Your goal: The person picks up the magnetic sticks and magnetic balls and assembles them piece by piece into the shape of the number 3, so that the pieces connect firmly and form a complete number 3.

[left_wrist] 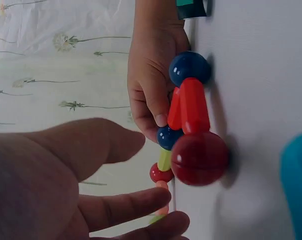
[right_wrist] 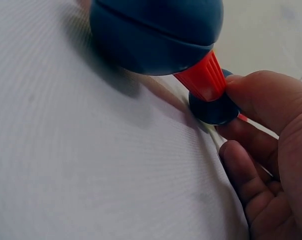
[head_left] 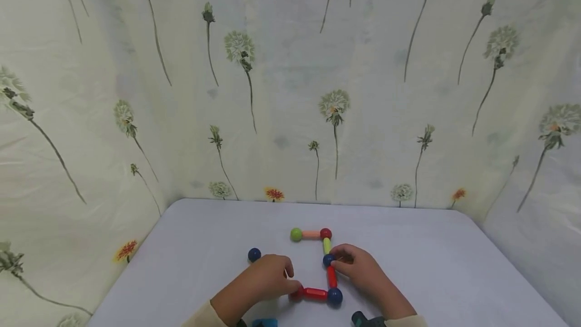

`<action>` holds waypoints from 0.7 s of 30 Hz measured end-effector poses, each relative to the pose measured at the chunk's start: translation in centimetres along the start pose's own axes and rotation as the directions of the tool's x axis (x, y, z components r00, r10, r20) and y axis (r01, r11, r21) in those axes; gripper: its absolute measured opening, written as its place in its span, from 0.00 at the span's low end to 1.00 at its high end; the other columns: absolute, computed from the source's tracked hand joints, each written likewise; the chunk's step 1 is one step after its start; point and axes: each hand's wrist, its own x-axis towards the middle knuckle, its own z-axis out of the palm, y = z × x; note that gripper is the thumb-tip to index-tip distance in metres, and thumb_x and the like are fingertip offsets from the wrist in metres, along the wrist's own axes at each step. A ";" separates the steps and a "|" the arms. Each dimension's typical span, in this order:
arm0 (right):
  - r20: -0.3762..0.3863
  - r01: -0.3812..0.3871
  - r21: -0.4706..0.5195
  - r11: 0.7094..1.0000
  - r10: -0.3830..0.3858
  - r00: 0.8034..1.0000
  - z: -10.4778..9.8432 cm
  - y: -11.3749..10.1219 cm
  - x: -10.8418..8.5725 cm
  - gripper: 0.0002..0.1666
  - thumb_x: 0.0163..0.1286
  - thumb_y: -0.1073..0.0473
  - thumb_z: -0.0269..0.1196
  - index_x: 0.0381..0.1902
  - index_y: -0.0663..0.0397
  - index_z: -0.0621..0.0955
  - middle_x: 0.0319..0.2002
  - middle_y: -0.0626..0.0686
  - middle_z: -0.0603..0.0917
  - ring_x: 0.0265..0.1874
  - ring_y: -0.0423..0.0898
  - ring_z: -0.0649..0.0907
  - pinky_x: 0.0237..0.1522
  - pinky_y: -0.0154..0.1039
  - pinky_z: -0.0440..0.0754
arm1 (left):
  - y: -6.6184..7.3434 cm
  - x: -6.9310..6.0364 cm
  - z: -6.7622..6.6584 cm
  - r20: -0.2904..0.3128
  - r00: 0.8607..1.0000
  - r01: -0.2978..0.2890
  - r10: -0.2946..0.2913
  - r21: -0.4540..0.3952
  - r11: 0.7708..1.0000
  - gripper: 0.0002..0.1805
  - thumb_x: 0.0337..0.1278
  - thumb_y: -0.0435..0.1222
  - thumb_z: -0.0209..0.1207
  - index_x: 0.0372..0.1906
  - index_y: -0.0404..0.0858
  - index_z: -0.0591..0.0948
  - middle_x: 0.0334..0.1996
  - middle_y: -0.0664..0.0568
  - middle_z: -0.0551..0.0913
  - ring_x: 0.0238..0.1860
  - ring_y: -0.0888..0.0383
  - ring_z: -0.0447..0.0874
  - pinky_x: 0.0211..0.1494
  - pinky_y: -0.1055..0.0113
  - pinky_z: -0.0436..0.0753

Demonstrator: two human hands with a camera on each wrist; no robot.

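A chain of coloured balls and rods lies on the table in a bent, S-like line. From the far end run a lime green ball (head_left: 296,234), a pink rod (head_left: 311,234), a red ball (head_left: 326,234), a yellow-green rod (head_left: 327,246) and a middle blue ball (head_left: 329,260). Nearer, a red rod (head_left: 332,277) joins a corner blue ball (head_left: 335,296), then another red rod (head_left: 315,294) ends at a dark red ball (left_wrist: 200,158). My right hand (head_left: 363,271) pinches the middle blue ball. Fingers spread apart, my left hand (head_left: 268,279) hovers beside the dark red ball, holding nothing.
Left of the chain, a separate blue ball (head_left: 254,255) sits just beyond my left hand, partly hidden. A blue object (head_left: 265,322) is cut off at the near edge. A flower-patterned curtain (head_left: 290,90) hangs behind the white table (head_left: 204,236).
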 end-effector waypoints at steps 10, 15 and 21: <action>-0.012 -0.010 -0.003 1.000 0.010 1.000 0.0 -0.1 0.2 0.16 0.65 0.53 0.75 0.50 0.43 0.86 0.43 0.44 0.87 0.45 0.43 0.84 0.56 0.54 0.84 | -3.2 -1.3 0.3 0.046 0.999 0.007 -0.011 0.073 0.997 0.15 0.54 0.50 0.75 0.41 0.48 0.86 0.34 0.56 0.81 0.35 0.56 0.78 0.46 0.52 0.84; -0.004 -0.006 -0.002 1.000 0.006 1.000 -0.1 -0.3 0.1 0.18 0.65 0.52 0.75 0.51 0.44 0.85 0.43 0.44 0.86 0.44 0.43 0.83 0.55 0.53 0.85 | -4.1 -2.2 0.2 0.079 0.995 0.044 -0.055 0.128 0.991 0.18 0.49 0.50 0.79 0.42 0.52 0.85 0.36 0.55 0.77 0.36 0.55 0.77 0.47 0.53 0.84; -0.002 -0.014 -0.011 1.000 0.014 1.000 0.0 -0.2 0.2 0.17 0.65 0.53 0.75 0.51 0.44 0.85 0.43 0.44 0.86 0.43 0.44 0.83 0.54 0.53 0.85 | -5.3 -3.2 -0.5 0.132 0.991 0.006 -0.026 0.154 0.988 0.20 0.47 0.48 0.80 0.44 0.56 0.84 0.38 0.54 0.74 0.36 0.56 0.76 0.43 0.56 0.84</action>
